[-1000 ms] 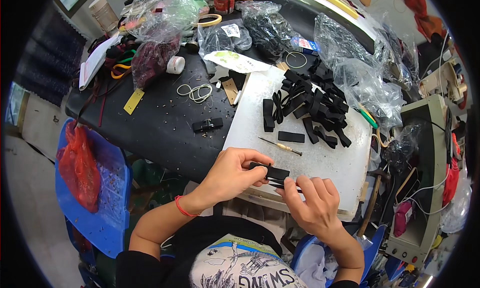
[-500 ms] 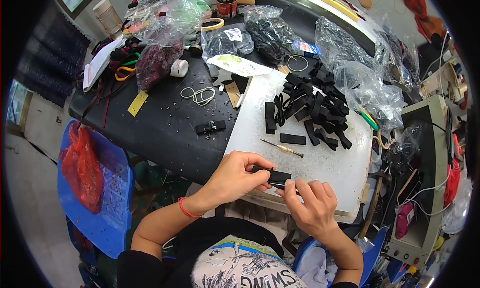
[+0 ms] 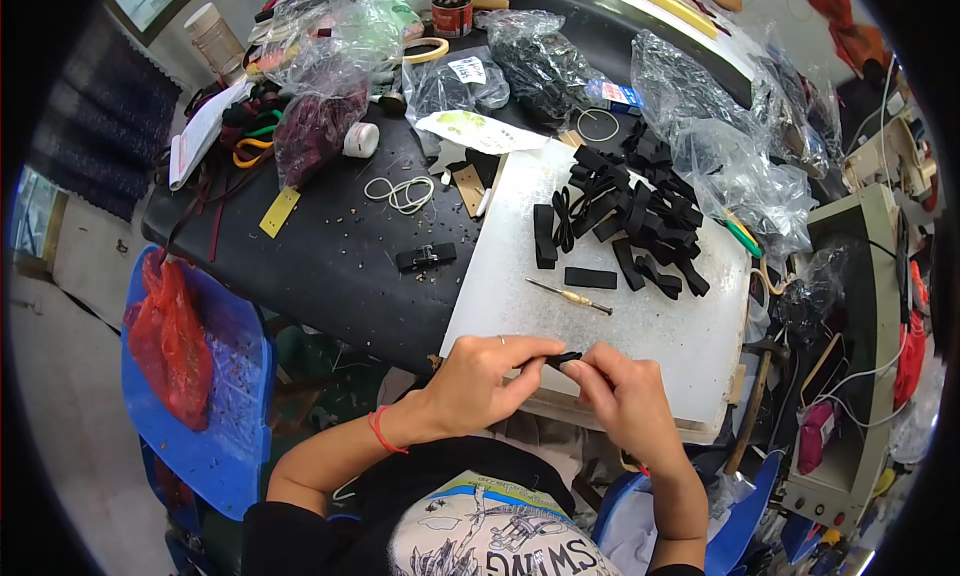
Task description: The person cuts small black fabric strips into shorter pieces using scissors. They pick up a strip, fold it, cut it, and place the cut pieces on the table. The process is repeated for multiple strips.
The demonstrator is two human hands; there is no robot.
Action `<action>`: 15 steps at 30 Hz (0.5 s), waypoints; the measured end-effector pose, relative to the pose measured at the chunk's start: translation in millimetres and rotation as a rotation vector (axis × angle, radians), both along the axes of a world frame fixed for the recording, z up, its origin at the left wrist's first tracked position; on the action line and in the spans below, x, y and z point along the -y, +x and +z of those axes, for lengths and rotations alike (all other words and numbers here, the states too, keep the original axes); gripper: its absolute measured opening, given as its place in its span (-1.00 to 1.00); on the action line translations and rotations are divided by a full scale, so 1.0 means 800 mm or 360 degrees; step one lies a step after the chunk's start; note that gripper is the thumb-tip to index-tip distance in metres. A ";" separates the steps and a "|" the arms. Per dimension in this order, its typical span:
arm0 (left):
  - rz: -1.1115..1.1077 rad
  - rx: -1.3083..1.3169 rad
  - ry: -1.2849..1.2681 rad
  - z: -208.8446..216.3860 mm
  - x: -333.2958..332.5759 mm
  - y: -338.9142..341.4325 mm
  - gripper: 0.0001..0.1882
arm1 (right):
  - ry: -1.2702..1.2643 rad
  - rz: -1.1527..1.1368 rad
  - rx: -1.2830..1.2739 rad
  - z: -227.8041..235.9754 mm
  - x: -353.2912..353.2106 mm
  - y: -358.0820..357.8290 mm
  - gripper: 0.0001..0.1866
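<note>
My left hand [image 3: 485, 378] and my right hand [image 3: 628, 394] meet over the near edge of a white board [image 3: 480, 306]. Between their thumbs and fingers they pinch a short black strap [image 3: 566, 359], mostly hidden by the fingers. On the board beyond lies a thin screwdriver [image 3: 572, 297] with a pale brass-coloured handle. Just past it a single flat black strap [image 3: 590, 278] rests alone. A heap of looped black straps [image 3: 640, 216] covers the far part of the board. To its left, on the black tabletop, sits a black strap with a metal buckle [image 3: 427, 257].
Clear plastic bags [image 3: 740, 176] crowd the back and right. Green-handled scissors [image 3: 742, 238] lie at the board's right edge. Coiled white cord [image 3: 400, 194] and a yellow plate [image 3: 279, 212] are on the tabletop. A blue chair [image 3: 250, 416] with a red bag stands left.
My hands have drawn closer together, and the strap between them has turned so less of it shows. A far-off person's hand at the top has shifted.
</note>
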State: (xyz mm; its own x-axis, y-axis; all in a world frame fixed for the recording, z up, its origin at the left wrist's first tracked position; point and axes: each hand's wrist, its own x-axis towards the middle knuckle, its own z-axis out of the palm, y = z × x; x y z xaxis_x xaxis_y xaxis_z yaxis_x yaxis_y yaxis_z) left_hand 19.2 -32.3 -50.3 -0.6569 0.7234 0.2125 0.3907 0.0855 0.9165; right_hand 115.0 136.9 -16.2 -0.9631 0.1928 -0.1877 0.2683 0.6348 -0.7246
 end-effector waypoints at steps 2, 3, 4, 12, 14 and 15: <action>-0.0003 -0.0035 -0.0002 -0.001 0.001 -0.001 -0.75 | -0.0273 -0.0082 0.0201 0.013 -0.003 -0.004 -0.81; 0.0046 -0.0053 0.0021 0.002 -0.001 -0.003 -0.76 | -0.0229 -0.0090 0.0150 0.012 -0.003 0.003 -0.81; 0.0104 -0.0071 0.0044 0.006 -0.003 -0.005 -0.77 | -0.0185 -0.0088 0.0099 0.011 -0.003 0.007 -0.80; 0.0154 0.1383 0.0793 0.010 -0.034 -0.003 -0.72 | -0.0509 -0.0652 -0.0622 -0.020 0.054 -0.001 -0.81; 0.0070 0.1538 0.0763 0.012 -0.037 -0.004 -0.75 | -0.0592 -0.0491 -0.0661 -0.033 0.063 0.009 -0.80; -0.0023 0.1534 0.0623 0.016 -0.034 -0.007 -0.75 | -0.0604 -0.0618 -0.0655 -0.029 0.056 0.010 -0.79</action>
State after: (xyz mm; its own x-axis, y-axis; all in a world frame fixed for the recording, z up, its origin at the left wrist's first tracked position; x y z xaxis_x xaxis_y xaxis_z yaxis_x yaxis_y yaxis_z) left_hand 13.4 -5.1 -37.3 -0.6647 0.7261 -0.1761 -0.5234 -0.2843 0.8033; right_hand 123.1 91.9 -39.8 -0.8449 0.5319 0.0563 0.0802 0.2301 -0.9699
